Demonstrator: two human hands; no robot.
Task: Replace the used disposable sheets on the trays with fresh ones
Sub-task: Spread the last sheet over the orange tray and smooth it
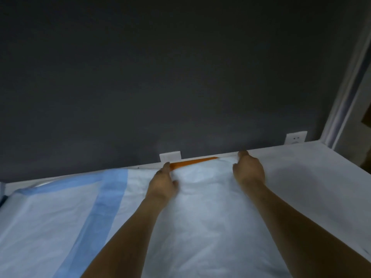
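White sheet (200,207): far edge gripped in curled fingers (166,167) of left hand (162,183), right hand (249,170) likewise, over orange tray (192,162).

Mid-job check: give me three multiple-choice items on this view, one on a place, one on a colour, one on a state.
1. The orange strip shows: A) under the right forearm; B) at the far edge, between the hands; C) at the near left corner.
2. The wide band left of the hands is: A) green; B) blue; C) red.
3. The hands: A) hang idle; B) hold a cup; C) hold the white sheet at its far edge.
Key: B, it lies between left hand and right hand; B, plainly blue; C, both sets of fingers are on that edge.
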